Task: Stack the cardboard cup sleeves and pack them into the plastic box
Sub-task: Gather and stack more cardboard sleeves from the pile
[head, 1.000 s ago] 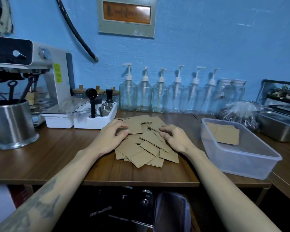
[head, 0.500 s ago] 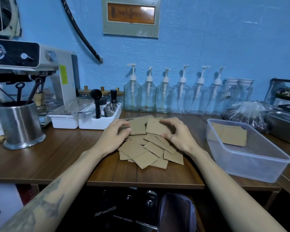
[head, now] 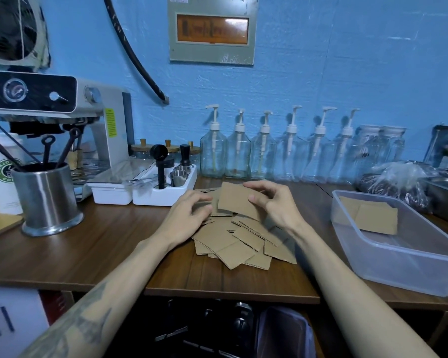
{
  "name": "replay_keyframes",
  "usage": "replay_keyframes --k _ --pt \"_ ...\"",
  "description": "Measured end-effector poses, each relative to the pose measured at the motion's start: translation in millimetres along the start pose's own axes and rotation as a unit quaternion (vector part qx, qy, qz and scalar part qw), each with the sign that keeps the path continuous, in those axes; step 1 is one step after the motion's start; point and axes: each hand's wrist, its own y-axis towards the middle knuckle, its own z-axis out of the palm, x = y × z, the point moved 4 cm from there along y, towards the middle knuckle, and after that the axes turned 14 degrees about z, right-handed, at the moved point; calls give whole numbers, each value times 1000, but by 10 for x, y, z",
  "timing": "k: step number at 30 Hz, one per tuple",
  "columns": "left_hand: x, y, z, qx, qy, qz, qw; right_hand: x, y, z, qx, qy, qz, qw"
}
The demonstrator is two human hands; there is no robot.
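A loose pile of flat brown cardboard cup sleeves (head: 241, 241) lies spread on the wooden counter (head: 101, 244). My right hand (head: 274, 202) pinches one sleeve (head: 233, 200) by its right edge and holds it tilted up above the pile. My left hand (head: 189, 215) rests on the pile's left side, its fingers curled onto a sleeve under the lifted one. The clear plastic box (head: 398, 257) stands to the right with a few sleeves (head: 373, 215) lying flat inside at its far end.
A steel utensil cup (head: 47, 200) and an espresso machine (head: 49, 109) stand at the left. White trays (head: 150, 189) sit behind the pile. Glass pump bottles (head: 264, 151) line the blue wall. A plastic bag (head: 398, 182) and a steel pan (head: 445, 195) lie beyond the box.
My right hand has picked one sleeve off the pile's far side and lifted it. My left hand has stayed on the pile's left. The view has shifted slightly left.
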Motion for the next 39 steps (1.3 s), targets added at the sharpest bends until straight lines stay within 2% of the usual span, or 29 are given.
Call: replay_keyframes --k 3,6,10,16,19,23,27,34,39 --pt "2 -8 -22 -13 -16 -11 1000 -10 0 -62 -45 67 14 997" --pt "-51 8 -6 -24 -47 -5 999 -19 -2 -109 -47 164 49 984" --pt "-149 58 29 -19 -103 9 994 -47 -20 11 9 300 80 951" --pt "-191 126 84 -61 -168 12 984 7 -87 208 114 401 114 902" --pt "-202 130 20 -112 -213 1 971 -18 -95 214 113 370 114 915" --pt "-206 124 -68 -158 -231 -20 960 -53 -98 169 66 170 78 980" --pt "-143 117 -51 -150 -185 -24 971 -25 -73 100 20 113 34 993" --pt "-85 84 -131 -123 -164 -26 978 -120 -37 13 -42 90 45 994" --pt "166 38 -299 -110 31 -47 992 -264 -2 -80 -91 27 64 993"
